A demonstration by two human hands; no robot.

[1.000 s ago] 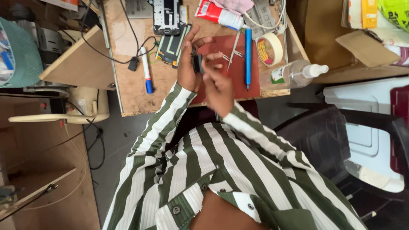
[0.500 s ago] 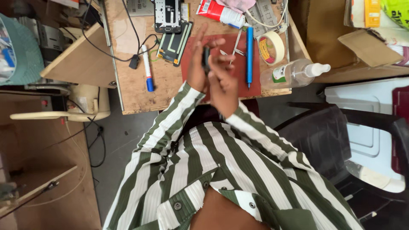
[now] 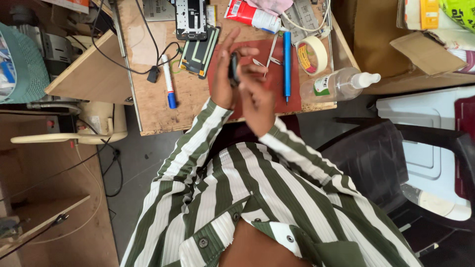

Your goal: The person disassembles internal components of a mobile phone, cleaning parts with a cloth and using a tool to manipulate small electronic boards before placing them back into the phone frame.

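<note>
Plywood workbench (image 3: 148, 106), scuffed, with a dark red rectangular mat (image 3: 297, 94) at its near edge. Grey floor below, wooden boards to the left, black plastic chair (image 3: 376, 163) to the right.

Both hands are raised over the mat, close together. Left hand (image 3: 222, 79) is closed around a small black flat device (image 3: 233, 69), held edge-on; right hand (image 3: 257, 96) touches it from the near side, fingers blurred, exact grip unclear.

On the bench:
- red-and-white tube (image 3: 252, 14), far edge
- roll of beige tape (image 3: 311, 54), right of the mat
- clear plastic bottle with white cap (image 3: 339, 84), lying on its side, green-white label
- blue pen-shaped tool (image 3: 287, 64) on the mat
- white marker with blue cap (image 3: 168, 81)
- opened phone chassis (image 3: 190, 17)

Cardboard box (image 3: 425, 52) and yellow packs are at the far right.
</note>
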